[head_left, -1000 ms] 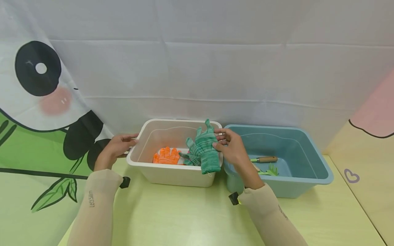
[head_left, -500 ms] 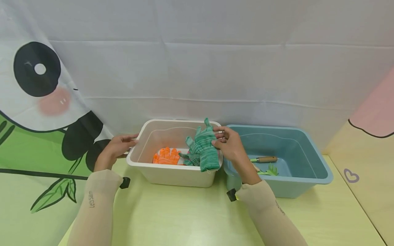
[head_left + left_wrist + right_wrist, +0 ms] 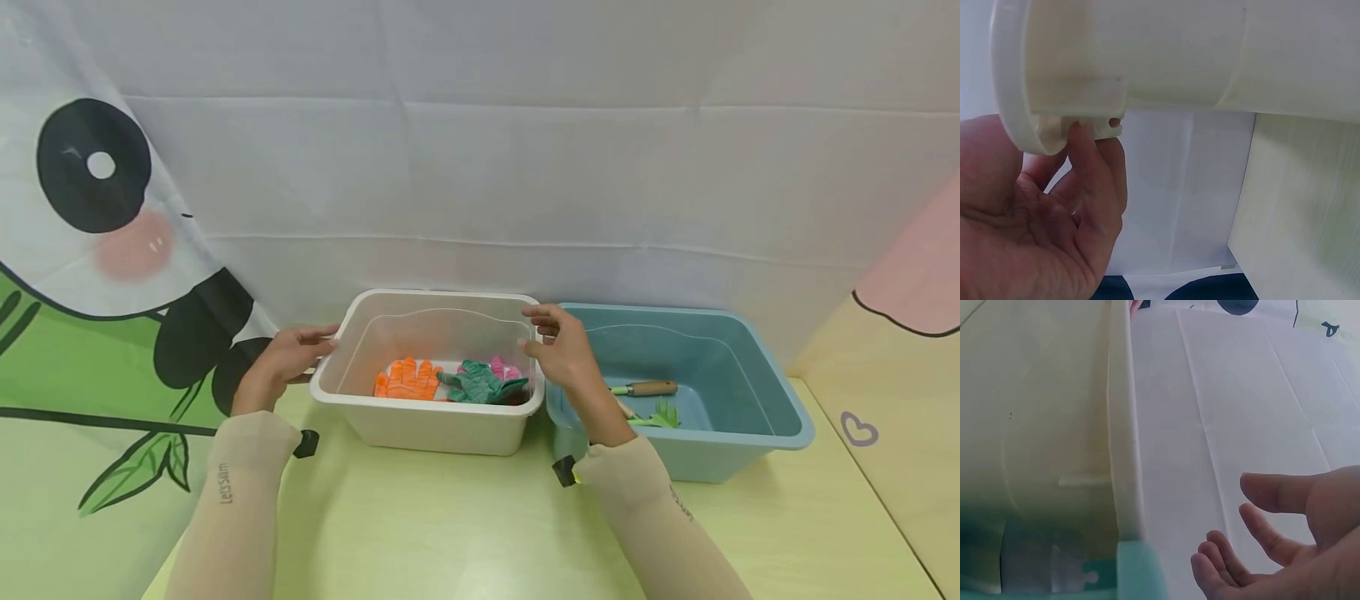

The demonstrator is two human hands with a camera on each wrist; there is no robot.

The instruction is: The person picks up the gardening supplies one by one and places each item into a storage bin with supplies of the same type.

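Note:
My left hand (image 3: pixel 287 362) grips the left rim of the white plastic bin (image 3: pixel 435 429); in the left wrist view its fingers (image 3: pixel 1094 181) curl up under the rim. My right hand (image 3: pixel 562 350) is held above the bin's right edge, thumb and fingers apart with nothing between them, as the right wrist view also shows in the right hand (image 3: pixel 1285 537). Inside the white bin lie an orange knit glove (image 3: pixel 407 381) at the left and green knit gloves (image 3: pixel 483 383) at the right. A pink glove (image 3: pixel 501 367) shows partly behind the green ones.
A blue bin (image 3: pixel 720 354) stands just right of the white one. It contains a wooden-handled tool (image 3: pixel 651 388) and a green hand rake (image 3: pixel 660 415). Both bins sit on a pale table (image 3: pixel 435 525) before a white cloth backdrop (image 3: pixel 480 175).
The green glove in my right hand has been let go and has dropped into the white bin onto the others. My left hand has stayed on the rim.

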